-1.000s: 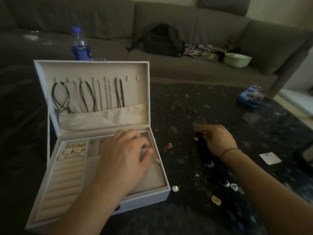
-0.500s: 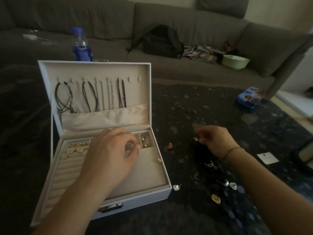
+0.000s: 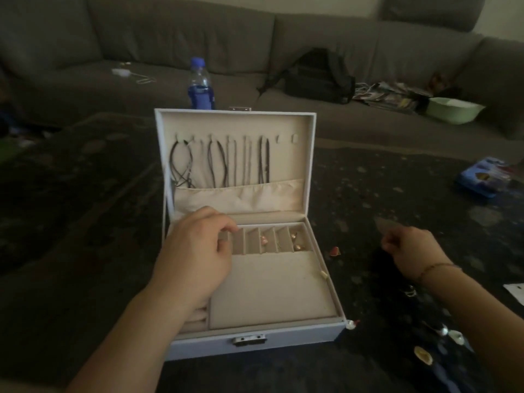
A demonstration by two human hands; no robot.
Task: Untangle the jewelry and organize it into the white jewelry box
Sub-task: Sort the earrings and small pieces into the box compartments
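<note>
Centrally on the dark speckled table stands the white rectangular jewelry box, lid raised, its cream lining showing. Thin dark and pale cord necklaces hang from hooks inside the lid above a cream fabric pocket. Small gold earrings lie in the narrow compartments along the tray's back edge, toward its right end. The left hand rests over the tray's left part, fingers curled at the leftmost compartment; whether they pinch anything cannot be told. Right of the box, the right hand is clenched above a black bundle; what it grips is unclear. A red piece lies between box and bundle, and small pale shell-like pieces lie near the table's near right edge. Beyond the far edge, a blue-capped plastic bottle stands before a grey sofa holding a black bag and a green bowl.
</note>
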